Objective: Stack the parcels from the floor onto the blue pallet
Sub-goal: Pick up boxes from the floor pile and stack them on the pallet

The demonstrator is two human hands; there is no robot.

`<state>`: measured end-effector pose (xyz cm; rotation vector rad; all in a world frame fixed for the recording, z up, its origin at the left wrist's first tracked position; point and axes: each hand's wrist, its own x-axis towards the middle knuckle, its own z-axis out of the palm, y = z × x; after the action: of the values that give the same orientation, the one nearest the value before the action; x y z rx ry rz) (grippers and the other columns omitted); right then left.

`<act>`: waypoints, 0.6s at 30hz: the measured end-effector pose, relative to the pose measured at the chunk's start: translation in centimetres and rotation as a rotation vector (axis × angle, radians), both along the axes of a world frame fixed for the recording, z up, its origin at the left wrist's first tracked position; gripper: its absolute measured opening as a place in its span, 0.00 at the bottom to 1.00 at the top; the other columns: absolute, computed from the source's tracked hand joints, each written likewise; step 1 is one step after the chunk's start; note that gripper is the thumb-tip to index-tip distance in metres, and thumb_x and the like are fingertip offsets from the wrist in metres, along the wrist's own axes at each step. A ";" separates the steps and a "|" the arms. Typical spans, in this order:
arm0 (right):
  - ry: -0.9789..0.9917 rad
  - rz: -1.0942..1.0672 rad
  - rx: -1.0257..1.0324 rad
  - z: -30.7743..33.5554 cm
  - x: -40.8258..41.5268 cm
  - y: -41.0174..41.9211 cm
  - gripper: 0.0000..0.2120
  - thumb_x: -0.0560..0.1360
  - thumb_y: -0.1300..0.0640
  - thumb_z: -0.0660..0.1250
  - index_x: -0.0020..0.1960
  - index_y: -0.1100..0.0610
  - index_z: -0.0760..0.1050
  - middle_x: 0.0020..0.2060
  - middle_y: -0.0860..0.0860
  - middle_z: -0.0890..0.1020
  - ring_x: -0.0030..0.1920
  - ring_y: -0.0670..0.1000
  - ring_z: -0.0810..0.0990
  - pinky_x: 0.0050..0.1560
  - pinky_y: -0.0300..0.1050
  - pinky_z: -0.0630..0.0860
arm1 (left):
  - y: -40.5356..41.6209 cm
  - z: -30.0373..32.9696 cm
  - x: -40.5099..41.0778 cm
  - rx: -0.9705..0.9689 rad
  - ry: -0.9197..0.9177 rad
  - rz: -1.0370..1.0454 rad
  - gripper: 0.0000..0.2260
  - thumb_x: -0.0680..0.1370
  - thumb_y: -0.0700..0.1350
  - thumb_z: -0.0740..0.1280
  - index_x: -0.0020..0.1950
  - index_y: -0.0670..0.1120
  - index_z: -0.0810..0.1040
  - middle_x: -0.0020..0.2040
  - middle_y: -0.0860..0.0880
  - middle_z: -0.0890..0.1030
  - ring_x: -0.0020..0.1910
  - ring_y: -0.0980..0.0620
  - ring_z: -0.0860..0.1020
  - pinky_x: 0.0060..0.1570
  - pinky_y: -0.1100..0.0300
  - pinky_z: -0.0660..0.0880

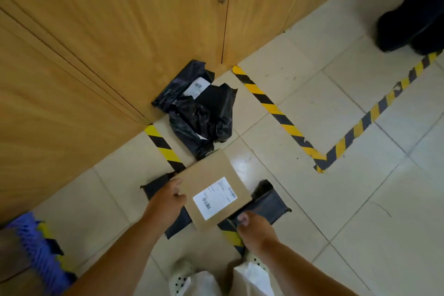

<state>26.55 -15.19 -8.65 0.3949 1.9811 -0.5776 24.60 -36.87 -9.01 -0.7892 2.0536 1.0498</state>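
Gleaming pale floor tiles point(360, 211), striped hazard tape point(276, 108), wooden cabinets point(96, 31)

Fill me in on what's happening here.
A person is bent over the tiled floor, holding a flat cardboard parcel with both hands: the left hand grips its left edge and the right hand its lower right corner. Black bags lie by the wooden cabinet, and two more lie under the parcel. Something blue shows at lower left.
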 end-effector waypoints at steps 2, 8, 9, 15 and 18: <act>-0.018 -0.022 -0.003 -5.1 0.7 -0.7 0.14 0.79 0.59 0.56 0.62 0.53 0.72 0.58 0.52 0.78 0.48 0.49 0.75 0.38 0.35 0.70 | -0.7 -5.1 -0.4 -0.022 -0.019 -0.058 0.22 0.78 0.43 0.62 0.72 0.51 0.66 0.67 0.48 0.73 0.63 0.48 0.73 0.57 0.57 0.70; -0.082 -0.166 -0.015 -17.8 3.3 -2.2 0.20 0.78 0.59 0.59 0.69 0.51 0.65 0.59 0.50 0.78 0.49 0.49 0.78 0.43 0.38 0.77 | -1.6 -17.4 -2.6 -0.100 -0.012 -0.323 0.23 0.79 0.41 0.60 0.74 0.46 0.62 0.69 0.43 0.70 0.66 0.45 0.70 0.63 0.55 0.69; -0.086 -0.191 -0.020 -19.3 3.6 -2.3 0.21 0.78 0.59 0.60 0.70 0.51 0.63 0.60 0.50 0.77 0.51 0.49 0.78 0.45 0.38 0.77 | -1.7 -18.9 -3.0 -0.112 0.001 -0.362 0.24 0.78 0.41 0.60 0.74 0.46 0.62 0.69 0.43 0.70 0.66 0.44 0.70 0.63 0.54 0.69; -0.126 -0.432 0.025 -24.8 4.7 -2.9 0.08 0.80 0.58 0.58 0.58 0.56 0.64 0.55 0.52 0.74 0.43 0.45 0.71 0.51 0.40 0.71 | -2.0 -26.3 -4.4 -0.225 -0.022 -0.578 0.33 0.78 0.43 0.62 0.78 0.45 0.48 0.78 0.43 0.52 0.75 0.43 0.53 0.73 0.49 0.57; -0.151 -0.572 0.041 -26.1 4.5 -3.4 0.13 0.78 0.59 0.62 0.60 0.60 0.64 0.54 0.54 0.74 0.46 0.49 0.72 0.51 0.42 0.73 | -1.8 -27.8 -4.6 -0.189 -0.050 -0.579 0.34 0.78 0.42 0.62 0.78 0.45 0.45 0.77 0.43 0.53 0.75 0.44 0.55 0.72 0.49 0.58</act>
<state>31.06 -18.59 -34.80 1.0179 1.7293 -0.8336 19.96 -38.72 -36.76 -0.2650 2.1655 0.5139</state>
